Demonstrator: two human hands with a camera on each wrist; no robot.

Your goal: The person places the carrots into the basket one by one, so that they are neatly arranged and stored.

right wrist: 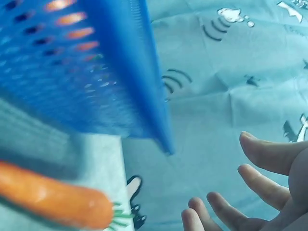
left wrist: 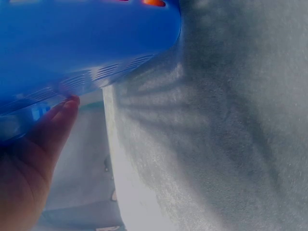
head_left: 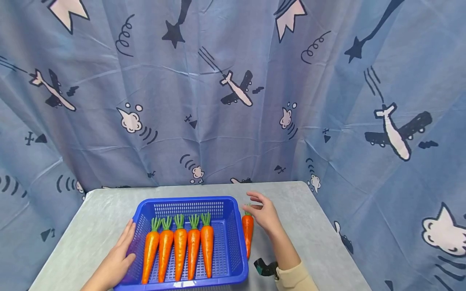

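Several orange carrots (head_left: 180, 246) with green tops lie side by side inside a blue perforated plastic basket (head_left: 229, 234). My left hand (head_left: 115, 258) rests along the basket's left side with its fingers straight; in the left wrist view its thumb (left wrist: 53, 127) is by the basket wall. Outside the basket, along its right wall, another carrot (head_left: 247, 234) lies on the table, top pointing away. Over that carrot's green top is my right hand (head_left: 265, 212), fingers spread and slightly bent, holding nothing. The right wrist view shows those fingers apart from the carrot (right wrist: 57, 197).
A pale grey cloth covers the table (head_left: 302, 226), whose far edge meets a blue curtain (head_left: 204, 121) printed with planes and stars. The curtain also hangs along both sides. A dark wrist camera (head_left: 265, 268) is strapped by my right sleeve.
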